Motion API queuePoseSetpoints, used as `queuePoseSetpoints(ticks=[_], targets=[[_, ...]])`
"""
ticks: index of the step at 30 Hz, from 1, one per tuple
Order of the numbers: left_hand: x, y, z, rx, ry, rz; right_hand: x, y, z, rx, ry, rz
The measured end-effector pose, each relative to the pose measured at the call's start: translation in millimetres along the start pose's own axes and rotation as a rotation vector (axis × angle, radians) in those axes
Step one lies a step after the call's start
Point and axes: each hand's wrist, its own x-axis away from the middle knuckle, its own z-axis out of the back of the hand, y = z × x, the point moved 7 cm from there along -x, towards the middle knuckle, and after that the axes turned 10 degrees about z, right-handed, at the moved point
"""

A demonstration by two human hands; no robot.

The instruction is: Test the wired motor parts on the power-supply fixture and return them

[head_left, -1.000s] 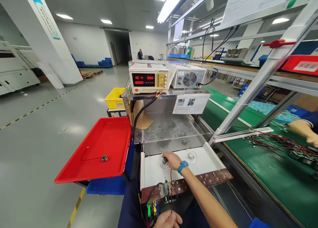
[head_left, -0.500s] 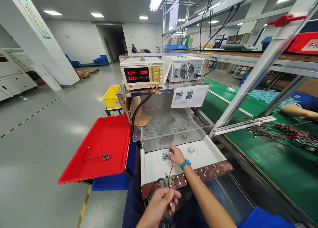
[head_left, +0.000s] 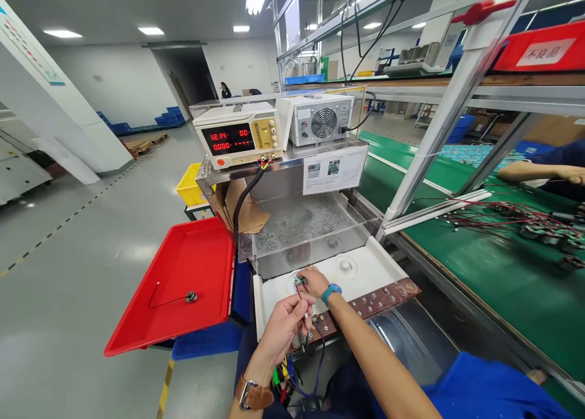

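Note:
A small round part with a green circuit board (head_left: 299, 281) sits at the left round fixture on the white work plate (head_left: 326, 274). The fingers of my right hand (head_left: 315, 281) are closed on its right edge. Thin red wires (head_left: 300, 291) run from the board toward me. My left hand (head_left: 287, 323) pinches them just in front of the plate; the wire ends are hidden by my fingers. A second such part (head_left: 191, 296), with its wire stretched out, lies in the red tray (head_left: 196, 248) to my left.
Behind the plate stand a clear shield (head_left: 315, 248) and a power supply (head_left: 237, 136) showing 12.14. A riveted brown strip (head_left: 384, 296) edges the plate. On the right, a green conveyor (head_left: 475, 273) carries a heap of wired parts (head_left: 543, 224); another person's arm (head_left: 534, 170) reaches over it.
My left hand has moved up and forward along the red wires, closer to the board. My right hand has gone from beside the board to gripping it. The view has shifted slightly.

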Motion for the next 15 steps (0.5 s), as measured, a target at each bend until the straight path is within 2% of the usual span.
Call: queuePoseSetpoints(ticks=[8, 15], targets=[[-9.5, 9.4, 2.2, 0.098, -0.023, -0.026, -1.3, -1.2, 0.8, -0.001, 0.043, -0.004], [-21.1, 7.5, -4.4, 0.019, -0.067, -0.096, -3.2, 3.5, -2.7, 0.009, 0.038, -0.008]])
